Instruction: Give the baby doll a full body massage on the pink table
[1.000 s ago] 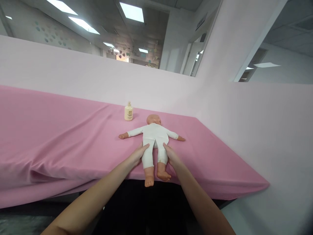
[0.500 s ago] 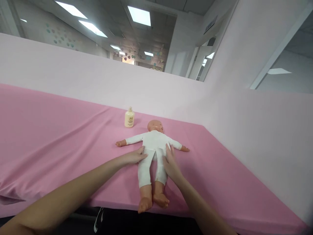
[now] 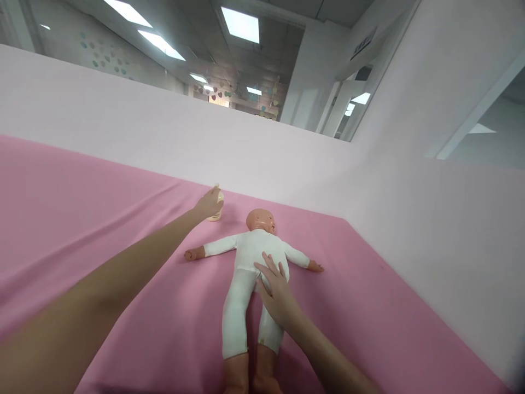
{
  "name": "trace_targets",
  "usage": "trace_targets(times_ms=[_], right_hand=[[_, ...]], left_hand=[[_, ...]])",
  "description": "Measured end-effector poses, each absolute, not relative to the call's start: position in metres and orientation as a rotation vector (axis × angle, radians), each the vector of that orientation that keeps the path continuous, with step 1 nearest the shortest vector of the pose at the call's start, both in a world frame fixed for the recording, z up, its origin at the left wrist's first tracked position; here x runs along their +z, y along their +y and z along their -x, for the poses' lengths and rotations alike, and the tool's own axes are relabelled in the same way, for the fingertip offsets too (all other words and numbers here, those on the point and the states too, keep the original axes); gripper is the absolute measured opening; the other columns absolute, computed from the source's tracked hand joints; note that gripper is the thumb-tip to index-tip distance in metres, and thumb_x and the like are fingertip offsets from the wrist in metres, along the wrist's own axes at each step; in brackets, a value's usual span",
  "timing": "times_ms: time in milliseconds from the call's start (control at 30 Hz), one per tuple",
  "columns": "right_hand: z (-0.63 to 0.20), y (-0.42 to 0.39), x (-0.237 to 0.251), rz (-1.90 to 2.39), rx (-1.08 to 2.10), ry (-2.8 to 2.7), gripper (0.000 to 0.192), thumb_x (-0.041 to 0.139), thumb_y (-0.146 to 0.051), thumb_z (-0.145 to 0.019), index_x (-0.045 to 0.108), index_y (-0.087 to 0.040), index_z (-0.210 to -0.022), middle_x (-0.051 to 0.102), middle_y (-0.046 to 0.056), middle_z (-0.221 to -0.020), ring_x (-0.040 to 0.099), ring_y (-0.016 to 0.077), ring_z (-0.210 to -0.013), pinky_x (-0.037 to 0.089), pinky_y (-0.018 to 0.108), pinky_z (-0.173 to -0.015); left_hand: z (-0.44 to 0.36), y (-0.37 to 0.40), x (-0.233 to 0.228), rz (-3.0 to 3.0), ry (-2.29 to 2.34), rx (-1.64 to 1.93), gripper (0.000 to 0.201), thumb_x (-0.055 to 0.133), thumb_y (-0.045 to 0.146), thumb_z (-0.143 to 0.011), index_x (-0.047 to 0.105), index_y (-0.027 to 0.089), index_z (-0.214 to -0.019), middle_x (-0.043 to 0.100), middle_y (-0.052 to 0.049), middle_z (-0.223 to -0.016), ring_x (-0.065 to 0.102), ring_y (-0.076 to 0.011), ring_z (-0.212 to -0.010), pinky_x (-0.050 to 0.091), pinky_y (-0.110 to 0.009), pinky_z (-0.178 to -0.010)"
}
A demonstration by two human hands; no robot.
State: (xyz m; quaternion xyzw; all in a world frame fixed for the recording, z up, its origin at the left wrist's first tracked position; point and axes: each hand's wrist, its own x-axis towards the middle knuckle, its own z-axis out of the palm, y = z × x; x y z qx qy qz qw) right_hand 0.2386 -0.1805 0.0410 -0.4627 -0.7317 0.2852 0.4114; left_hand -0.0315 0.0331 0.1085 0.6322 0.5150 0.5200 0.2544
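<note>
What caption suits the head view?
Left hand reaches the bottle; right hand rests on the doll.

Ceiling light panels point(image 3: 241, 24) are casting bright, even light over the scene; shadows on the pink worktop point(image 3: 102, 219) are staying faint and soft; wide-angle distortion is bending lines near the edges; the left forearm point(image 3: 61, 339) is looming large and slightly blurred.
</note>
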Motion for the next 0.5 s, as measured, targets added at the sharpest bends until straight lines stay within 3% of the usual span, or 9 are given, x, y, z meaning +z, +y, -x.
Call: trace_targets(times_ms=[100,267,333,400,500], right_hand=[[-0.242,-0.177,0.044,1.13,0.72,-1.858,0.034,0.056,-0.027,-0.092,0.072,-0.034,-0.121,0.045,0.0,-0.159,0.026,0.0265,-0.156,-0.001,0.057,-0.128],[-0.249,-0.154,0.056,1.053,0.747,-1.792,0.033,0.06,-0.03,-0.09,0.071,-0.032,-0.121,0.047,0.001,-0.157,0.026,0.0265,-0.156,0.006,0.056,-0.129],[-0.252,-0.133,0.064,1.02,0.734,-1.722,0.033,0.062,-0.033,-0.089,0.071,-0.031,-0.121,0.05,0.002,-0.155,0.028,0.0261,-0.155,0.01,0.053,-0.13],[-0.254,-0.104,0.071,1.023,0.678,-1.639,0.037,0.062,-0.033,-0.088,0.068,-0.031,-0.125,0.052,0.002,-0.153,0.031,0.0244,-0.153,0.013,0.048,-0.13],[-0.253,-0.049,0.076,1.07,0.678,-1.409,0.048,0.063,-0.035,-0.087,0.061,-0.029,-0.134,0.045,0.003,-0.158,0.032,0.0231,-0.152,0.019,0.044,-0.129]], left_hand=[[0.035,0.053,0.112,-1.926,1.505,1.333,0.044,0.054,0.0,-0.092,0.043,-0.002,-0.135,0.023,-0.023,-0.166,0.01,-0.0348,-0.157,0.005,-0.052,-0.126],[0.033,0.082,0.117,-2.128,1.61,1.205,0.05,0.056,0.002,-0.093,0.039,-0.008,-0.139,0.03,-0.026,-0.163,0.014,-0.0348,-0.156,-0.005,-0.053,-0.125],[0.023,0.091,0.12,-2.14,1.685,1.22,0.052,0.053,0.005,-0.095,0.037,-0.009,-0.142,0.024,-0.029,-0.164,0.006,-0.0356,-0.157,-0.013,-0.054,-0.123],[0.002,0.093,0.12,-2.156,1.73,1.251,0.055,0.049,0.01,-0.097,0.034,-0.006,-0.148,0.015,-0.028,-0.167,-0.003,-0.0333,-0.158,-0.018,-0.052,-0.123],[-0.051,0.084,0.112,-2.325,1.563,1.195,0.056,0.049,0.021,-0.098,0.041,0.004,-0.151,0.023,-0.022,-0.167,0.007,-0.0336,-0.158,-0.011,-0.054,-0.126]])
